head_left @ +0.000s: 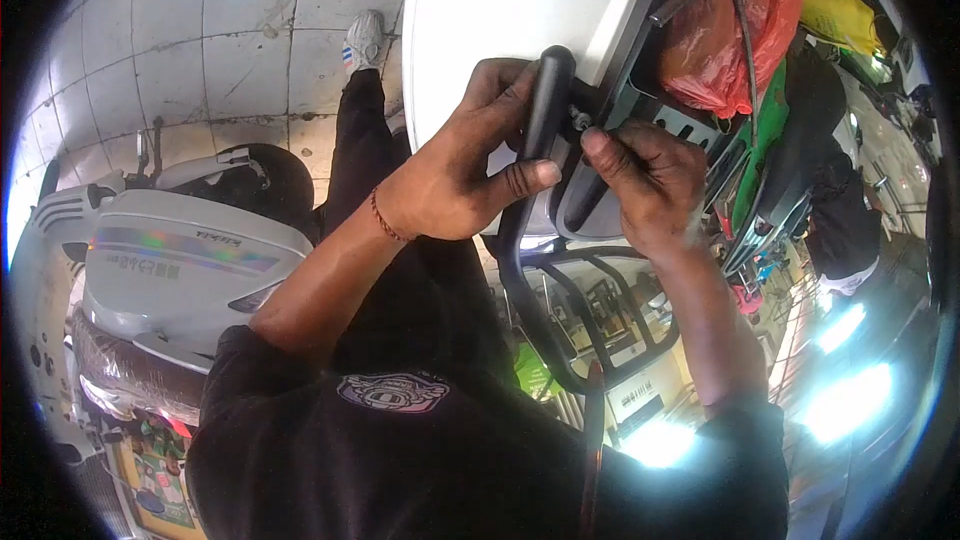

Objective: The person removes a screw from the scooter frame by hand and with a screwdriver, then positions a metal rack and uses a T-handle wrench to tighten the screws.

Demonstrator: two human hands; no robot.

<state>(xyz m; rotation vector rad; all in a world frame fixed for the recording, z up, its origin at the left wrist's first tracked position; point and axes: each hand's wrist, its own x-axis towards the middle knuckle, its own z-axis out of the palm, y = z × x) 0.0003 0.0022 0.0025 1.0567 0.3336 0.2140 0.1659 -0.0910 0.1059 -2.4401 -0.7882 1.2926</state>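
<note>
My left hand [460, 155] is wrapped round a thick black tubular bar [545, 105], its fingers partly behind the bar and its thumb across the front. Just right of the bar, my right hand [650, 175] is closed, with the thumb and curled fingers at a small metal bolt [580, 121]. The bolt sits beside a dark bracket. Beyond both hands lies a large white panel [500, 0] with a black edge. The bar curves down to a black tubular rack [600, 310].
Red plastic bag [725, 40] and a green part [765, 145] are at the upper right. A grey scooter body [180, 250] stands at left on the tiled floor [245, 30]. Another person's dark trouser leg [845, 200] shows at right. A shoe [365, 40] is at the top.
</note>
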